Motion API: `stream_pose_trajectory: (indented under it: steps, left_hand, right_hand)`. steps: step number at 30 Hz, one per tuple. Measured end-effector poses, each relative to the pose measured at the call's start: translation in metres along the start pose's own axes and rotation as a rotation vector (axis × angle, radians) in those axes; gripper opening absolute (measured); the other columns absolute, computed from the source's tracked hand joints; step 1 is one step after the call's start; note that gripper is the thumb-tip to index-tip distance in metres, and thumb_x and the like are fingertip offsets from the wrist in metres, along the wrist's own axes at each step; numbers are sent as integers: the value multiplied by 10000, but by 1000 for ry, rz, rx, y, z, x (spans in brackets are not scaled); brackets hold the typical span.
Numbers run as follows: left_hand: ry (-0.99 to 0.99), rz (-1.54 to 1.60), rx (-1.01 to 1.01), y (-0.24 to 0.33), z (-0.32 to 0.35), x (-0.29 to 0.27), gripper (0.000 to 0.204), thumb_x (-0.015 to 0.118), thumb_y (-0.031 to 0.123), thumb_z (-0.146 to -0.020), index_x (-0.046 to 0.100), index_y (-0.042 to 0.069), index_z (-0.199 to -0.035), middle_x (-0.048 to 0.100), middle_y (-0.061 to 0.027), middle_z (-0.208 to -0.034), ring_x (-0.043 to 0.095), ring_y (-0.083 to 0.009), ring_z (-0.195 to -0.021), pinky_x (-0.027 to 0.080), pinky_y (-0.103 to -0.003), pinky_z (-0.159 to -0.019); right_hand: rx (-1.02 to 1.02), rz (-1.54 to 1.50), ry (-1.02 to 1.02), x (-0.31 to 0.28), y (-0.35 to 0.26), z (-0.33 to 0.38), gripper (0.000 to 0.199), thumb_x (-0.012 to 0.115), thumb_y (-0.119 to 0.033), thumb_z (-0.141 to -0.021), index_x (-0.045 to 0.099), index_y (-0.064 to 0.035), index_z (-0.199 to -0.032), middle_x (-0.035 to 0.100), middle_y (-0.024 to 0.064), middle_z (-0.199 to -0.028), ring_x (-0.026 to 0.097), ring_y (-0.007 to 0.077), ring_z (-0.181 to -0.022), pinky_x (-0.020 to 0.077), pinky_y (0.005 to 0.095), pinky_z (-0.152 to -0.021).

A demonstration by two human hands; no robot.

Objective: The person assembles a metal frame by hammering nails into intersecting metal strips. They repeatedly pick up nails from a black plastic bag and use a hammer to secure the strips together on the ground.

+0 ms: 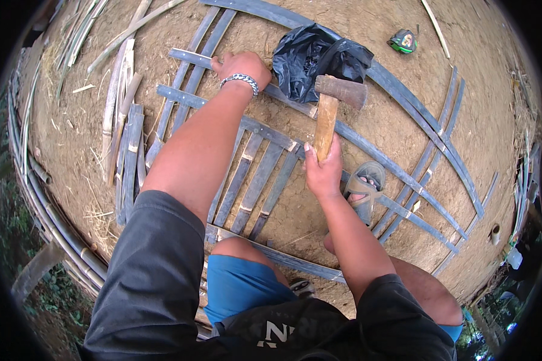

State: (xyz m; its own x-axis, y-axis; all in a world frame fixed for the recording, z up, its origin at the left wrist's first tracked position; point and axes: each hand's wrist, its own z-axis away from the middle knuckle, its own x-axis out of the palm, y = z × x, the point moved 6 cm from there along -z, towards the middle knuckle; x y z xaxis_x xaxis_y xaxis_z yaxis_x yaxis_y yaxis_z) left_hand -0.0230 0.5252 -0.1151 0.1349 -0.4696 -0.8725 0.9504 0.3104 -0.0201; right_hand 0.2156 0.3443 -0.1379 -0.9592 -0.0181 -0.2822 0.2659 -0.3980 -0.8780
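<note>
My left hand (242, 67), with a chain bracelet at the wrist, is closed over a dark bamboo slat (190, 57) near its left end. Part of its grip is hidden from above. The slat crosses two narrower upright strips (194, 78) on the ground. In my right hand (324, 171) is a hammer, held by its wooden handle (326, 123), its thick, worn head (343, 91) pointing away from me. Just beyond the hammer lies a crumpled black plastic bag (292, 66), resting over the slats. Between my arms, several short slats (260, 176) run between crosspieces of the lattice.
Bamboo strips (128, 162) lie piled at left, with long poles (72, 231) along the edge. A black and green round object (403, 41) sits at the far right. My sandalled foot (365, 183) is beside the lattice. Bare earth (464, 48) surrounds the work.
</note>
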Motion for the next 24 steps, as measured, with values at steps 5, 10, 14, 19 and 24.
stream_pose_trajectory:
  steps: [5,10,14,19,24]
  left_hand:
    - [6,117,101,-21,-20,1,248,654,276,-889,817,207,-1063,767,-90,-1197,684,-313,-1156,327,-600,-1076]
    - [194,68,431,-2,-6,-6,181,711,273,-889,810,186,-1013,790,-80,-1029,721,-308,-1045,396,-509,-1006]
    - [216,143,380,2,-11,-9,179,737,282,-887,806,169,-1007,782,-123,-1003,721,-327,-1021,454,-469,-968]
    - [332,268,323,-2,-16,-10,209,695,303,-920,803,146,-1007,774,-158,-1002,729,-362,-964,550,-464,-875]
    - [217,132,392,-4,-4,2,209,692,303,-920,816,167,-1019,775,-150,-1002,731,-362,-964,560,-466,-892]
  right_hand:
    - [9,-36,-4,2,3,0,537,730,-128,-947,497,-22,-1419,694,192,-1101,700,310,-998,536,406,-898]
    - [23,-24,-13,1,10,0,539,730,-131,-949,495,-28,-1424,690,200,-1137,695,322,-1044,530,408,-930]
    - [10,-18,-27,2,3,2,537,727,-135,-952,491,-31,-1424,692,201,-1143,698,329,-1045,532,415,-921]
    - [-118,79,-22,1,-2,1,471,672,-76,-1000,452,-21,-1413,623,54,-942,601,103,-681,524,274,-593]
    - [-87,78,-24,2,3,0,502,690,-85,-991,444,-15,-1423,624,59,-950,606,105,-694,541,276,-597]
